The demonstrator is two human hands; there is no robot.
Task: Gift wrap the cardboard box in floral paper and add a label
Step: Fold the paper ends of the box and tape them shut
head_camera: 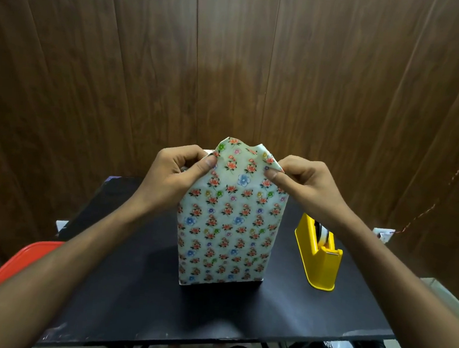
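both hands, left hand (179, 170) and right hand (304, 182), pinch floral paper (230, 223) flap between them

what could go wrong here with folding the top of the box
The box stands tall on its narrow end on the table; pushing on the top flap could tip it. Both the left hand and right hand pinch the floral paper, so reaching for the tape dispenser frees a corner that may spring open. Hard pinching might also tear it.

No legible text or labels anywhere.
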